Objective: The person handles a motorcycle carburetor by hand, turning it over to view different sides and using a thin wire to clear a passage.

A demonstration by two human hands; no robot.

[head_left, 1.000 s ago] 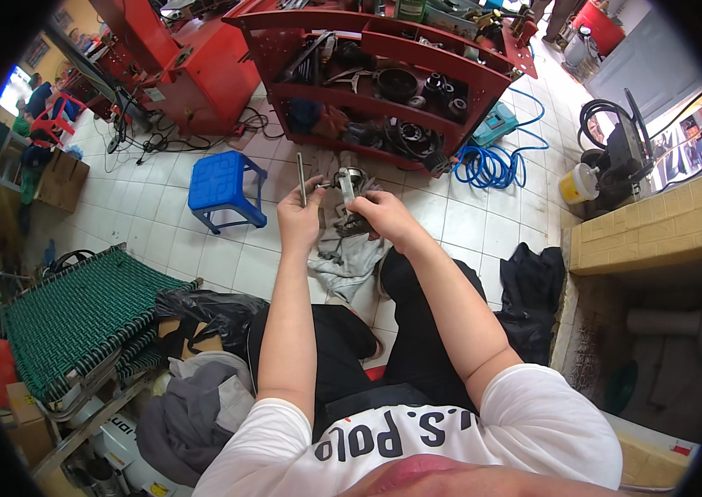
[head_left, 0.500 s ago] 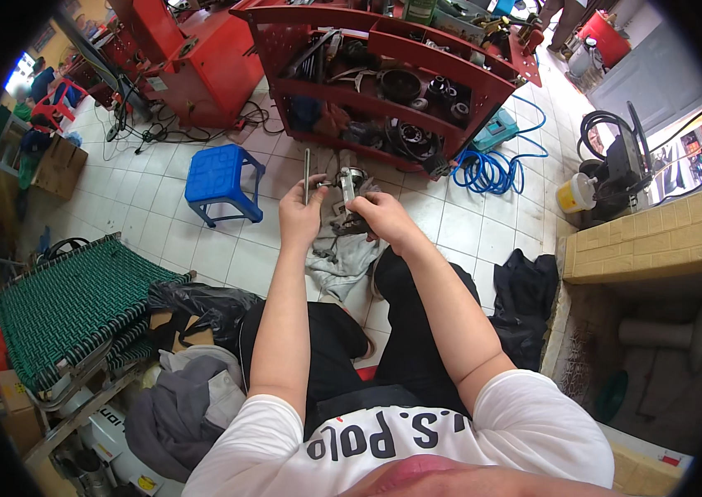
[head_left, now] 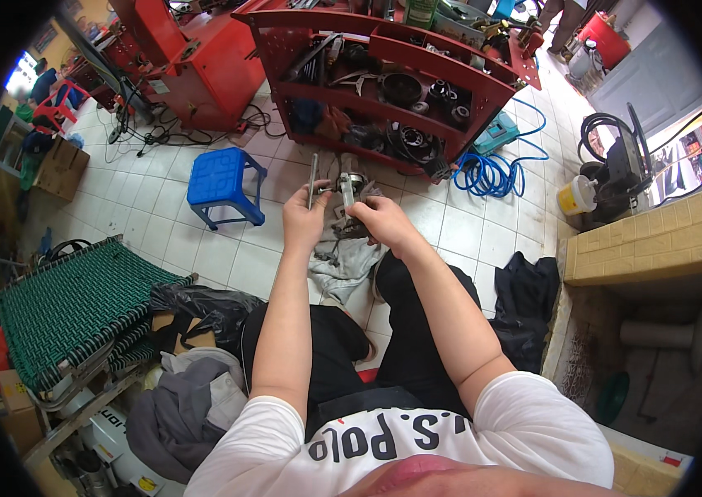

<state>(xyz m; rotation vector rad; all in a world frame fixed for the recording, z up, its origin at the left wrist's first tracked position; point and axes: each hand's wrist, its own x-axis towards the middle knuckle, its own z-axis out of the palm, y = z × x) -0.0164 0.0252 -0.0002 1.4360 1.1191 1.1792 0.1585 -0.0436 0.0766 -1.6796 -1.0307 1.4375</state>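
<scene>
White tiles (head_left: 142, 199) run beneath a red tool cart (head_left: 442, 62) in the head view. The left hand (head_left: 302, 222) has its grip closed around a thin metal rod (head_left: 313, 182); the right hand (head_left: 385, 222) appears to pinch a flat metal piece (head_left: 347, 195), though the exact contact is too small to settle. Both parts sit near each other, above a pale cloth (head_left: 344, 272). Good handling would mean steadying the flat piece and moving the rod lightly.
</scene>
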